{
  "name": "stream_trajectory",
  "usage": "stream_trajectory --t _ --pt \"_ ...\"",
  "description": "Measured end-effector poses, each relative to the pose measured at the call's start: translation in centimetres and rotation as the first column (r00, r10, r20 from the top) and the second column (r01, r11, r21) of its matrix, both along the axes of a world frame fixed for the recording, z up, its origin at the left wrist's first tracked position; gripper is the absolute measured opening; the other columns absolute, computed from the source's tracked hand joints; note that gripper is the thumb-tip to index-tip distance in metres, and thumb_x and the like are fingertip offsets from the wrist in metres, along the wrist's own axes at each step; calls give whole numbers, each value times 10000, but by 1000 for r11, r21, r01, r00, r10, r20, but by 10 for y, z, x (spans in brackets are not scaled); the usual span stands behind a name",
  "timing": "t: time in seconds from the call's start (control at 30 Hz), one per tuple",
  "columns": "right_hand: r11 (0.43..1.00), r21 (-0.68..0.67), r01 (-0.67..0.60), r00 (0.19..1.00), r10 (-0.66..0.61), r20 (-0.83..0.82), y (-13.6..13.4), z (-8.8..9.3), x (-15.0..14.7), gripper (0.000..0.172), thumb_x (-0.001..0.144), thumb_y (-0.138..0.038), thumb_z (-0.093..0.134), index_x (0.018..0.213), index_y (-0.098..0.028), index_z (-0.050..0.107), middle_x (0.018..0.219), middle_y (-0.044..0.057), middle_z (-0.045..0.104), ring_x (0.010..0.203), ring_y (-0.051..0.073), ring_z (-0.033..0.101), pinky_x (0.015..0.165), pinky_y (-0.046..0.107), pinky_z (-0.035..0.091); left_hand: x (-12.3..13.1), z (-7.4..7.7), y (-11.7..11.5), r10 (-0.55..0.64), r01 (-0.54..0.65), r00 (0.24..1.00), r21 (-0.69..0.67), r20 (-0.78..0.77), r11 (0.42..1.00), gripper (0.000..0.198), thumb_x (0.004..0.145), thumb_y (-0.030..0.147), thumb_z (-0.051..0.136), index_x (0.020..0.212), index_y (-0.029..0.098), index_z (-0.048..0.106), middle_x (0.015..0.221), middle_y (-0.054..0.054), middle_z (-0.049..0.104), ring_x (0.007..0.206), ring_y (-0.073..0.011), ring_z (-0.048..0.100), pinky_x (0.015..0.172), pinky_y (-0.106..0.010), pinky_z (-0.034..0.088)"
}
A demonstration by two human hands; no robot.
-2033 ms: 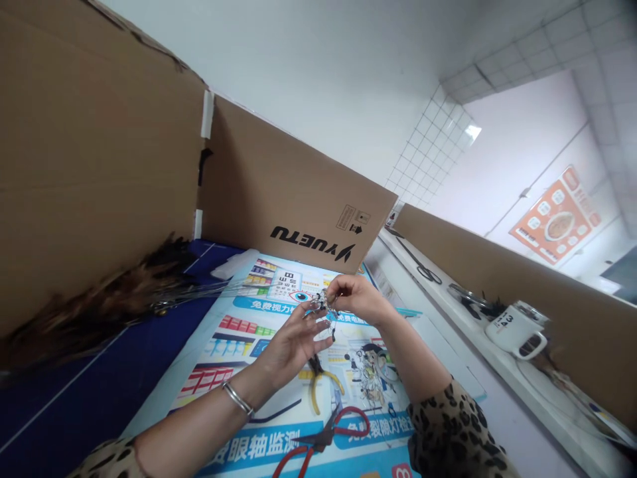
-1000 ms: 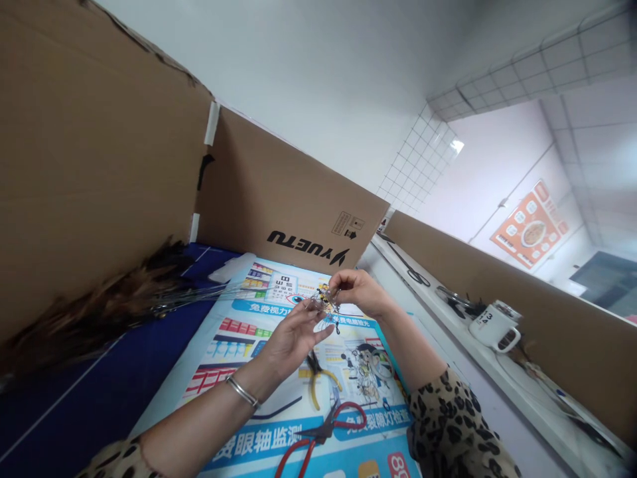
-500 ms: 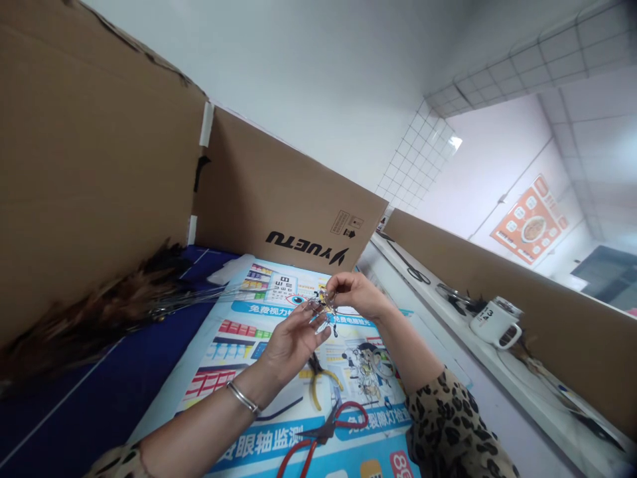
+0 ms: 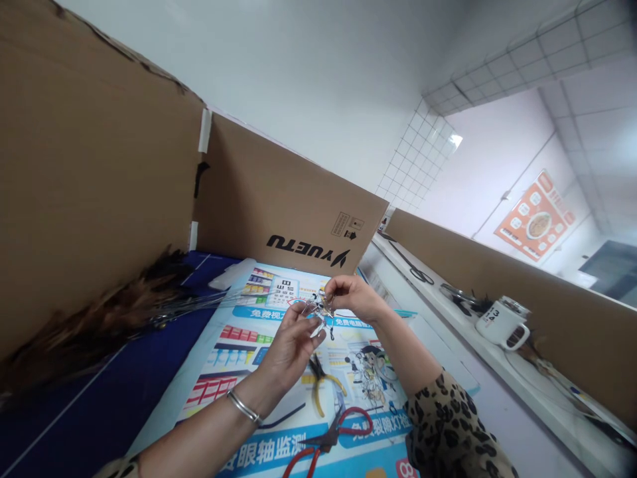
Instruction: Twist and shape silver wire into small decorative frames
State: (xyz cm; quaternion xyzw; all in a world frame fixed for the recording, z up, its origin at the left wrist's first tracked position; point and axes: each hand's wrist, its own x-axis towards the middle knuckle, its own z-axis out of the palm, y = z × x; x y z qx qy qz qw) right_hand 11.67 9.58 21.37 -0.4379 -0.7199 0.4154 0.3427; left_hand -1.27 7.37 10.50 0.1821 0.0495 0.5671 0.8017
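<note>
Between my hands is a small tangle of shiny wire with beads or clear bits (image 4: 321,307); its exact kind is too small to make out. My left hand (image 4: 293,338), palm turned up and a silver bangle on the wrist, grips it from below with curled fingers. From the right, my right hand (image 4: 353,297) pinches its upper edge between thumb and fingertips. A dark loop dangles beneath it. Yellow-handled pliers (image 4: 318,392) lie on the printed sheet below my hands. Nearer to me rest red-handled pliers or cutters (image 4: 332,435), their handles spread.
A printed poster sheet (image 4: 199,438) covers the work surface. Brown feathers (image 4: 99,312) with long thin wires lie on blue cloth (image 4: 60,398) at left. Cardboard panels (image 4: 279,192) wall the back and sides. On the right ledge stand a white mug (image 4: 500,324) and black scissors (image 4: 418,272).
Both hands keep hold of the wire tangle with only slight finger shifts. The camera view has tilted a little, so the surroundings sit marginally differently.
</note>
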Motion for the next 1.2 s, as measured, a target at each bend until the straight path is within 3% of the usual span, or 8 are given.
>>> stream_trajectory --t 0.13,0.33,0.57,1.07,1.2 --pt "1000 8 -8 1000 8 -26 2 -2 3 127 580 -107 653 681 -137 583 639 -27 574 588 79 515 573 210 423 1 1 -3 52 -52 998 21 -39 998 369 669 44 666 925 270 527 953 50 573 762 -89 593 676 -245 498" --pt "1000 2 10 999 -10 -36 3 -5 9 137 585 -128 662 698 -141 584 638 -27 582 582 82 522 579 222 438 3 1 -4 34 -35 998 -24 -53 999 370 644 62 687 924 252 537 898 37 592 775 -112 607 700 -270 505" --pt "1000 15 27 999 -27 -37 5 -6 10 132 582 -114 649 697 -139 589 641 -26 577 584 80 514 572 215 433 1 1 -4 63 -62 996 13 -56 998 286 670 88 667 874 241 538 959 36 579 788 -114 599 688 -267 510" --pt "999 22 35 998 -34 -52 6 -10 14 124 586 -117 654 687 -138 586 634 -27 577 585 83 519 581 219 424 -6 5 1 -68 61 993 79 96 995 221 810 271 536 1030 258 521 1057 -40 577 857 -206 595 715 -398 517" --pt "999 30 33 998 -31 -52 6 -11 16 125 583 -96 651 685 -135 590 636 -28 569 589 81 512 578 213 418 -4 3 2 -72 67 996 84 51 994 199 806 201 542 998 252 532 1058 -22 568 866 -186 594 724 -376 519"
